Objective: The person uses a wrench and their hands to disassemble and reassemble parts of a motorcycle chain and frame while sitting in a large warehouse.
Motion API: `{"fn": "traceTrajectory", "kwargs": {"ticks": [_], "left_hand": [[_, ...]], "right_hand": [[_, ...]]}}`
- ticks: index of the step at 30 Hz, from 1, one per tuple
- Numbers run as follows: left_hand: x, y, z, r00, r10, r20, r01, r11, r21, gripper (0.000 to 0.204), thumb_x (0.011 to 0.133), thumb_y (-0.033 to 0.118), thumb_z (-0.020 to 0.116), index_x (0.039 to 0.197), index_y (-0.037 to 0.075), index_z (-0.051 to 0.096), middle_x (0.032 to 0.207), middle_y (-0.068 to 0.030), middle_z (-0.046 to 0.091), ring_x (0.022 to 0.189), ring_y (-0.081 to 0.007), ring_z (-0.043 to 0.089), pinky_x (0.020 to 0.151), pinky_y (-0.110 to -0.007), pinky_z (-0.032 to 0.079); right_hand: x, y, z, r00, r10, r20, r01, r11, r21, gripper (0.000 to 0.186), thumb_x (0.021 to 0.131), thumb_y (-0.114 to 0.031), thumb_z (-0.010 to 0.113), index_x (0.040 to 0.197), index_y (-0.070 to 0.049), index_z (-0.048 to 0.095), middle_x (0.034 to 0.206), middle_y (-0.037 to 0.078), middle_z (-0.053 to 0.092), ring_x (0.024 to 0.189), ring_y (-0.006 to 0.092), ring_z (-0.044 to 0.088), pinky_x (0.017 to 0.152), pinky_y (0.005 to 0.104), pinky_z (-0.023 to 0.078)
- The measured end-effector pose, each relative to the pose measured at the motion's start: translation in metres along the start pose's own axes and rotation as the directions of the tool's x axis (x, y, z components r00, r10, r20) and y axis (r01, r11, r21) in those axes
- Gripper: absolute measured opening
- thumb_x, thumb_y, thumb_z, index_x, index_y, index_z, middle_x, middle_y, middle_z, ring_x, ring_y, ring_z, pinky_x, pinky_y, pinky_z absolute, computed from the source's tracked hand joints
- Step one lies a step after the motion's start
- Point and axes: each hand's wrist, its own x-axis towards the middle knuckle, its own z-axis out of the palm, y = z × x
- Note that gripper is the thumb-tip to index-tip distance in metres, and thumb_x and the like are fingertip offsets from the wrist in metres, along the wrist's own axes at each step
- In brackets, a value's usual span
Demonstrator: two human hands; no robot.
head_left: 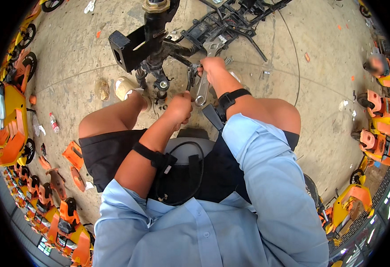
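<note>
My right hand (213,67) is closed around a large silver adjustable wrench (202,91). Its jaw end points away from me and its handle end toward me. To the left, my left hand (180,108) is closed on a slim dark metal tool (190,79), whose far end lies beside my right fingers; its exact kind is unclear. Just beyond my left hand, a black vehicle frame (152,51) stands between my knees, with a box-shaped bracket (126,46) on its left side. A round metal bolt end (163,84) shows low on the frame.
More black frame parts (230,26) lie on the concrete floor ahead. Orange and yellow scooters stand in rows at left (10,120) and right (381,104). A bottle (54,123) and orange panels (73,155) lie left. A dark cable (295,49) curves across the floor at right.
</note>
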Motion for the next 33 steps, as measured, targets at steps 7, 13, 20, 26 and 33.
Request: {"fn": "traceTrajectory", "kwargs": {"ticks": [7,13,20,26,33], "left_hand": [[0.010,-0.006,0.007,0.995,0.049,-0.091,-0.036,0.989,0.145,0.043,0.107,0.041,0.035,0.111,0.002,0.055,0.066,-0.0029,0.042,0.047,-0.0133,0.034,0.042,-0.032,0.026],[0.031,-0.025,0.006,0.966,0.204,-0.159,-0.145,0.936,0.320,0.050,0.106,0.039,0.035,0.106,-0.004,0.061,0.082,-0.0181,0.061,0.059,-0.0295,0.058,0.048,-0.043,0.043],[0.028,-0.019,0.014,0.986,0.112,-0.123,-0.092,0.983,0.157,0.044,0.106,0.043,0.036,0.101,0.003,0.053,0.067,-0.0053,0.046,0.049,-0.0173,0.040,0.043,-0.036,0.033],[0.018,-0.003,-0.005,1.000,-0.012,0.023,0.012,1.000,-0.018,0.042,0.107,0.042,0.034,0.098,0.005,0.050,0.064,-0.0020,0.038,0.048,-0.0138,0.032,0.044,-0.032,0.026],[0.007,0.003,-0.005,1.000,0.003,-0.002,-0.003,0.991,0.136,0.042,0.108,0.041,0.032,0.103,0.004,0.050,0.063,-0.0018,0.035,0.048,-0.0159,0.030,0.045,-0.035,0.027]], "right_hand": [[-0.010,-0.004,-0.004,0.997,-0.065,0.042,0.068,0.995,-0.071,0.017,0.095,-0.005,0.060,0.105,0.008,0.061,0.085,0.017,0.065,0.062,0.0228,0.064,0.049,0.0383,0.052],[-0.014,-0.007,-0.004,0.992,-0.117,0.055,0.124,0.981,-0.150,0.019,0.094,-0.002,0.059,0.109,0.009,0.058,0.088,0.019,0.065,0.061,0.0258,0.065,0.047,0.0413,0.050],[-0.023,-0.007,-0.017,0.969,-0.226,0.103,0.244,0.945,-0.218,0.025,0.095,-0.004,0.053,0.118,0.008,0.051,0.086,0.019,0.064,0.056,0.0251,0.062,0.044,0.0410,0.047],[-0.065,-0.016,-0.031,0.917,-0.395,0.065,0.396,0.875,-0.278,0.019,0.094,-0.009,0.056,0.110,0.002,0.053,0.080,0.013,0.063,0.058,0.0221,0.061,0.047,0.0364,0.047],[-0.108,-0.014,-0.061,0.634,-0.764,0.116,0.771,0.613,-0.173,0.026,0.092,-0.021,0.066,0.106,-0.002,0.056,0.074,0.006,0.060,0.061,0.0139,0.060,0.055,0.0295,0.047]]}}
